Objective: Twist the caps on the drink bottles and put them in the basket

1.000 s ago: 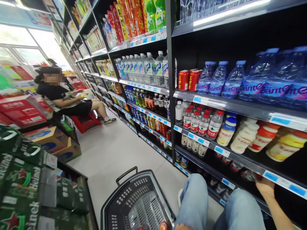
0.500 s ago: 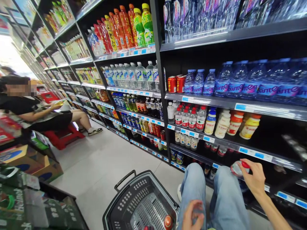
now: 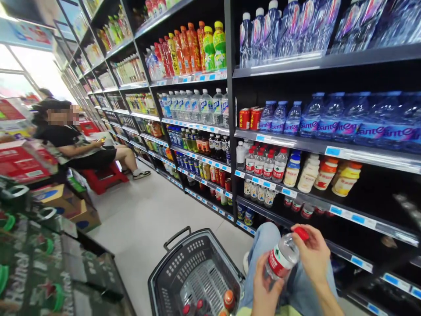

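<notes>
A clear water bottle [image 3: 280, 260] with a red cap and a red-and-white label is tilted above my knees, held in both hands. My left hand [image 3: 265, 285] wraps round its lower part, by the base. The fingers of my right hand [image 3: 311, 252] are closed on the red cap at the top. Just left of my legs stands a dark grey shopping basket [image 3: 164, 267] on the floor. Inside it lie several bottles, among them one with an orange cap [image 3: 229, 299] and others with dark red caps [image 3: 189, 309].
Shelves of drinks run along the right, with red-capped water bottles [image 3: 280, 165] and yogurt-drink bottles [image 3: 308, 174] near my knees. Green beer cartons [image 3: 83, 272] stand at lower left. Farther back a person [image 3: 62, 131] sits on a red stool [image 3: 105, 177] beside cardboard boxes [image 3: 83, 215].
My right hand has brought the bottle from near the lower shelf leftward over my lap. My left hand has closed on it too. The view has turned slightly left.
</notes>
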`<action>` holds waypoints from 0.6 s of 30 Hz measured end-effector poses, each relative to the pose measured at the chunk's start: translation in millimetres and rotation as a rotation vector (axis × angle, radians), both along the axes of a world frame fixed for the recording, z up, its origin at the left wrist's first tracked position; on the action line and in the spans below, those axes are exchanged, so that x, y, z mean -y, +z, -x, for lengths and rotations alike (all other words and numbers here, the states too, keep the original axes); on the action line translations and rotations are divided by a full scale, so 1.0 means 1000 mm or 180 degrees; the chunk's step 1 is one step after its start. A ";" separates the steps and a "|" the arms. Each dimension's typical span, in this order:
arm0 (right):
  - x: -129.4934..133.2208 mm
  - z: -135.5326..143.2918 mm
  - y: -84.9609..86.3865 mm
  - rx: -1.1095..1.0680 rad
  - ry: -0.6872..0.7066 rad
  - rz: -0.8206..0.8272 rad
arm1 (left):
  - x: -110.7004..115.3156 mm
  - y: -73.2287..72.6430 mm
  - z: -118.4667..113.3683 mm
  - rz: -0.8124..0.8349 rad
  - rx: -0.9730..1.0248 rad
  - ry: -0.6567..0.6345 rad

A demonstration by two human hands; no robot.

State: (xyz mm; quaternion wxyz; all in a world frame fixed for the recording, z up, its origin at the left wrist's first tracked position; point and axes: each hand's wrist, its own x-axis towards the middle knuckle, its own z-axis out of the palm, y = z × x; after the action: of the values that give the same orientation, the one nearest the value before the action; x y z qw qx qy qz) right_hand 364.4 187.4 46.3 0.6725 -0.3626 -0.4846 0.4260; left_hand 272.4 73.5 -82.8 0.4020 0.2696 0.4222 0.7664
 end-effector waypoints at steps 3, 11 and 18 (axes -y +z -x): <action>0.001 0.008 0.000 -0.0064 0.0385 0.0358 | 0.007 0.000 0.002 0.0008 0.0408 -0.0245; 0.020 0.031 -0.014 -0.1063 0.2043 0.1183 | 0.010 -0.026 -0.009 0.0022 0.1430 -0.1357; 0.006 0.058 0.008 -0.1245 0.1532 0.1255 | 0.006 0.022 0.013 0.0111 -0.0325 -0.0056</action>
State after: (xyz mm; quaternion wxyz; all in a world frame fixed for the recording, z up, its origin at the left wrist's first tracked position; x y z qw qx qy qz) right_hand 306.7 181.8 54.6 0.5501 -0.2725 -0.3268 0.7186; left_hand 259.2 67.5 -60.5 0.3913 0.3050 0.4531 0.7407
